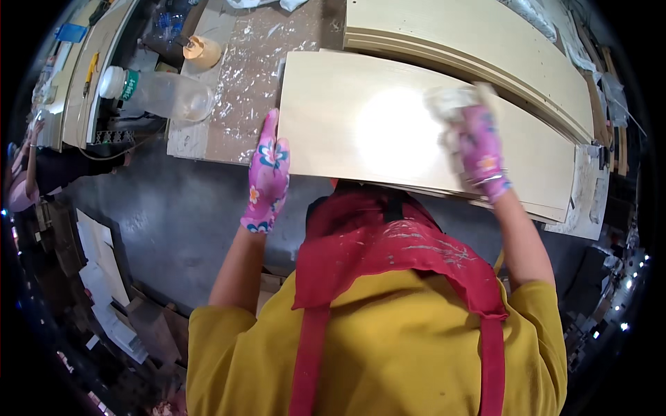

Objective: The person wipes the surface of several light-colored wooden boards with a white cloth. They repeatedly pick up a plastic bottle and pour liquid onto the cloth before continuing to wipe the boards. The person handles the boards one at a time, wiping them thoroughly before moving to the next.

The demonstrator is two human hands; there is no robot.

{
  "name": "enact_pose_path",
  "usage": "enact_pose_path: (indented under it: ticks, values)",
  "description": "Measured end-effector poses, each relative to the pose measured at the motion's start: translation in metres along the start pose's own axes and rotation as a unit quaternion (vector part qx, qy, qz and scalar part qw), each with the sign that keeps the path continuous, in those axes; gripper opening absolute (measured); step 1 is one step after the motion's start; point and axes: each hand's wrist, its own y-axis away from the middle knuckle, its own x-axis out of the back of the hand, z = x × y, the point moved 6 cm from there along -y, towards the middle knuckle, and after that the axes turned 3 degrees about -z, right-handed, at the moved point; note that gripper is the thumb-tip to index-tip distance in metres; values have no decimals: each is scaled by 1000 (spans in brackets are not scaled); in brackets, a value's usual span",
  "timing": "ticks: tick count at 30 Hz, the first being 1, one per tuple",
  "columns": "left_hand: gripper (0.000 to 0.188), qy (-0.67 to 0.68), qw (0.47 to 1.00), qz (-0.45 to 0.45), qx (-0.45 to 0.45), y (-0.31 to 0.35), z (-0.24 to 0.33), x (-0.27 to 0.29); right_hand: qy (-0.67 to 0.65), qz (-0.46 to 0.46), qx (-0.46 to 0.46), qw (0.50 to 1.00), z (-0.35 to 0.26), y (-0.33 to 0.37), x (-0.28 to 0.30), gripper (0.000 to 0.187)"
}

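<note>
The person's left hand [267, 170] is resting against the left end of a pale wooden board [333, 104], its fingers straight and lying along the edge rather than closing on anything. The right hand [483, 149] is working over the right half of the same board, touching a whitish cloth [447, 105]; motion is blurring both, so I cannot tell whether its fingers are gripping the cloth or spreading over it. Both hands are wearing pink flowered gloves.

The board is lying between the 2 hands and reaching past the right one, with a bright glare shining on its middle. Beyond the hands, a stack of similar boards [458, 28] is sitting on the counter [253, 69], whose surface is showing white specks. Up and left of the left hand, a cup [202, 52] is holding something peach-coloured, and a clear bottle [170, 96] with a white cap is lying on its side. Farther left of that hand, 1 other person [28, 177] is appearing.
</note>
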Motion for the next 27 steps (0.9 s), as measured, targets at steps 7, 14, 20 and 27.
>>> enact_pose_path:
  ticks: [7, 14, 20, 27]
  values:
    - [58, 166, 964, -131, 159, -16, -7, 3, 40, -128, 169, 976, -141, 6, -71, 21]
    - [64, 64, 968, -155, 184, -73, -18, 7, -58, -92, 66, 992, -43, 24, 8, 30]
    - [56, -6, 984, -107, 141, -99, -23, -14, -76, -221, 163, 958, -175, -11, -80, 14]
    - [55, 62, 980, -142, 127, -99, -14, -9, -99, -174, 301, 932, -181, -11, -81, 27]
